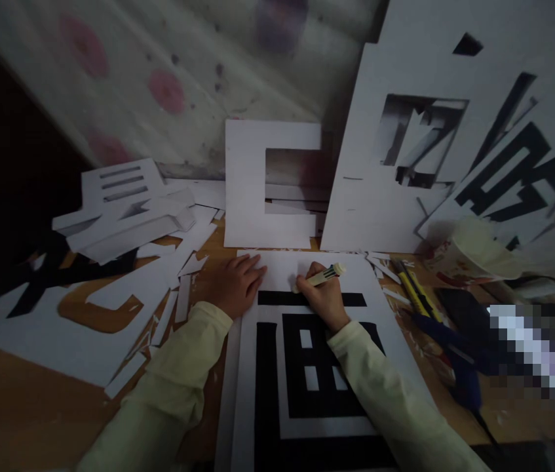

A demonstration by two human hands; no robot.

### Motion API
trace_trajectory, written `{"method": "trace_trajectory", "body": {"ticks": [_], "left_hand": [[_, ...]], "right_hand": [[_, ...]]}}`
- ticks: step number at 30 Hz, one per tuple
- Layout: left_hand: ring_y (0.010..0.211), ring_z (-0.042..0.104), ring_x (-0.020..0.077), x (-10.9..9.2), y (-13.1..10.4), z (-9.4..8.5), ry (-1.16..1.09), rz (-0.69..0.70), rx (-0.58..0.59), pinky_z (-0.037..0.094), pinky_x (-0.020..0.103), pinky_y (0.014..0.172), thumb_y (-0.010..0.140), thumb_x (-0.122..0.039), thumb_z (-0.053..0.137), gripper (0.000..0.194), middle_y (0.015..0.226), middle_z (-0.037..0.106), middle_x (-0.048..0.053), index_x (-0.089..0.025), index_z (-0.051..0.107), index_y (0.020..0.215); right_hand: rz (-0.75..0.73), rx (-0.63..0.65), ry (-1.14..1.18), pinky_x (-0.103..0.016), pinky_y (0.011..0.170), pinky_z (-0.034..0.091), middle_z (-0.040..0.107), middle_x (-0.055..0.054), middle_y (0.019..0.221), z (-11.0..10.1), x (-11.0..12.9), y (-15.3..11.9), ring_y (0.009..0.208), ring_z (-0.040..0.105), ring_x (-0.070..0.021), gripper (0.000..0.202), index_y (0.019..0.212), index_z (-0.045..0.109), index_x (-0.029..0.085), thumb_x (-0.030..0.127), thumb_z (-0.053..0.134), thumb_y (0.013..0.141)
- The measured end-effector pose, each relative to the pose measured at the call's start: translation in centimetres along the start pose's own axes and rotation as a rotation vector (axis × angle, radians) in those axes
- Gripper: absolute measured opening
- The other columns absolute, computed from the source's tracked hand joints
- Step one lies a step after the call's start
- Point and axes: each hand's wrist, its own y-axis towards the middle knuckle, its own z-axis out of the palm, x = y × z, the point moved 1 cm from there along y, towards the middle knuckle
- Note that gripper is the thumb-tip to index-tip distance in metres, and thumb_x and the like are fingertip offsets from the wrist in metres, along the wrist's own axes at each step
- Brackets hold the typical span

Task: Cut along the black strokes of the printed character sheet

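A white board [270, 271] lies flat on the wooden table, with black shapes [296, 395] on it, among them a horizontal bar near its far end. My right hand [325, 298] holds a thick white pen [324, 275], its tip end low over the board just beyond the black bar. Whether the tip touches the surface I cannot tell. At the board's left edge, my left hand [235, 283] rests palm down with its fingers spread, holding nothing.
White cut-outs [124, 223] and strips lie at left. A C-shaped board [244, 190] and a larger cut board [363, 144] stand behind. At right are a paper cup [471, 255], a yellow cutter [415, 292] and a blue glue gun [461, 367].
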Motion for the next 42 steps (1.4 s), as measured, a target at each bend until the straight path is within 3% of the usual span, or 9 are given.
{"method": "trace_trajectory", "body": {"ticks": [12, 20, 29, 42], "left_hand": [[0.119, 0.05, 0.0253, -0.2, 0.2, -0.5, 0.024, 0.002, 0.012, 0.042, 0.046, 0.101, 0.09, -0.024, 0.049, 0.029, 0.13, 0.059, 0.006, -0.021, 0.066, 0.112], [0.118, 0.051, 0.0258, 0.0, 0.1, 0.0, -0.001, -0.009, 0.009, 0.043, 0.047, 0.099, 0.089, -0.022, 0.049, 0.029, 0.13, 0.058, 0.006, -0.022, 0.066, 0.113], [0.118, 0.051, 0.0247, 0.3, 0.0, 0.5, -0.009, 0.003, -0.025, 0.044, 0.047, 0.098, 0.09, -0.026, 0.048, 0.028, 0.128, 0.06, 0.006, -0.024, 0.067, 0.111], [0.116, 0.052, 0.0246, 0.5, -0.1, 0.8, 0.005, 0.023, -0.052, 0.044, 0.046, 0.098, 0.09, -0.025, 0.05, 0.027, 0.128, 0.06, 0.006, -0.023, 0.067, 0.11]], "right_hand": [[-0.007, -0.012, 0.026, -0.025, 0.048, 0.028, 0.035, 0.008, 0.049, 0.0, -0.4, 0.0, 0.047, 0.034, -0.0094, 0.025, 0.056, 0.033, 0.024, 0.02, 0.056, 0.068], [0.031, 0.012, 0.033, -0.025, 0.05, 0.032, 0.042, 0.007, 0.051, -0.2, 0.1, 0.1, 0.05, 0.039, -0.0101, 0.031, 0.058, 0.038, 0.023, 0.034, 0.063, 0.073], [0.063, 0.067, 0.048, -0.024, 0.048, 0.032, 0.047, 0.007, 0.05, 0.0, -0.1, 0.0, 0.047, 0.041, -0.0101, 0.033, 0.058, 0.04, 0.023, 0.037, 0.066, 0.073], [0.046, 0.034, 0.005, -0.024, 0.048, 0.031, 0.04, 0.008, 0.048, 0.1, -0.1, 0.2, 0.047, 0.039, -0.0097, 0.026, 0.056, 0.037, 0.023, 0.024, 0.06, 0.069]]}}
